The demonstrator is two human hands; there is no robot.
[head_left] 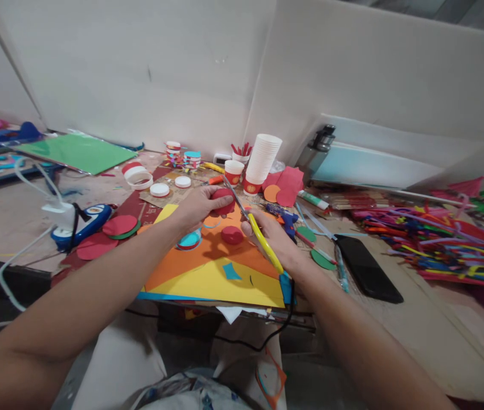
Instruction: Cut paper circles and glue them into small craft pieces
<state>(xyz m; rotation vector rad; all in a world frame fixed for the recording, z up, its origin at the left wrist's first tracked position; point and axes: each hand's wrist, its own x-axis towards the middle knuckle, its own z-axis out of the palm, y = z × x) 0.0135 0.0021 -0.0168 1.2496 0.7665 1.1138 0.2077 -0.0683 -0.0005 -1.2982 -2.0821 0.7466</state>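
Your left hand [201, 204] pinches a red disc [224, 199] between thumb and fingers, above the orange sheet [169, 273] — your right hand [271, 229] grips yellow-handled scissors [263, 240], their blades along the disc's three o'clock side, though I cannot tell whether they touch it. Taken from the disc you hold, another red round piece [232, 234] sits at six o'clock, a blue-topped container [189, 239] near eight, stacked paper cups [263, 159] at two, and a black phone [369, 267] at four.
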